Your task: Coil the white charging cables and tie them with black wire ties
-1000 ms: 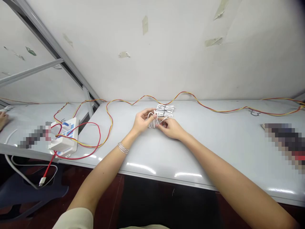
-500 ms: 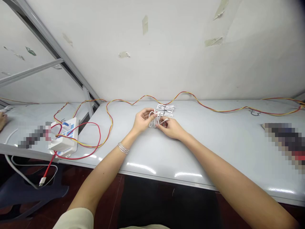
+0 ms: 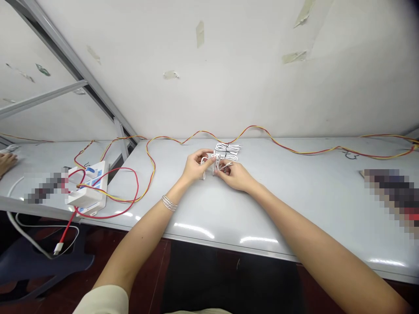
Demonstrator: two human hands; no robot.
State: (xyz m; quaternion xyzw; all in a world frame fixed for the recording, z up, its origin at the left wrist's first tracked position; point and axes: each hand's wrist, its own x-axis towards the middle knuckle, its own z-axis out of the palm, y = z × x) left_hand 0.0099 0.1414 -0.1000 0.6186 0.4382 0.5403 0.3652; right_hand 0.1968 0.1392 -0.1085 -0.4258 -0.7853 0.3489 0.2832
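A thin white cable (image 3: 203, 169) in loose loops is held between my two hands, just above the table. My left hand (image 3: 196, 165) pinches it between thumb and fingers, and one loop hangs below the thumb. My right hand (image 3: 235, 175) grips the same cable from the other side, with a short end sticking out over the fingers. The fingertips of both hands nearly meet. Just behind them lie coiled white cables (image 3: 227, 149) bound with a dark tie. Part of the held cable is hidden by my fingers.
A white power strip (image 3: 102, 196) with plugs and red and yellow wires sits at the left. A red-yellow wire (image 3: 288, 150) runs along the wall. Black tie pieces (image 3: 350, 154) and a blurred item (image 3: 393, 196) lie right. Another person's hand (image 3: 7, 163) rests far left.
The cable loop at my left hand has swung left and hangs lower and narrower. My hands stay almost in place. The other person's hand has come further into view.
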